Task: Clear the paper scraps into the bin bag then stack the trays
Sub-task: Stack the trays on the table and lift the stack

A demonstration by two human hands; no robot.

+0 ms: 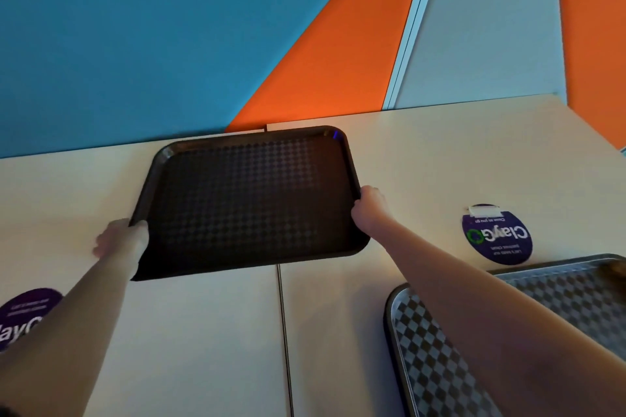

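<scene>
A dark brown textured tray (pixel 244 200) lies across the seam of two pale tables, near the wall. My left hand (pixel 122 239) grips its left rim, thumb over the edge. My right hand (pixel 369 206) grips its right rim. The tray's near edge looks slightly raised off the table. A second tray (pixel 423 349) with a checkered surface sits at the lower right, partly under my right forearm. No paper scraps or bin bag are in view.
Two round purple stickers are stuck on the tables, one at the right (pixel 496 234) with a small white tab on its top, one at the lower left (pixel 23 315). A blue, orange and grey wall (pixel 169 27) stands right behind the tables.
</scene>
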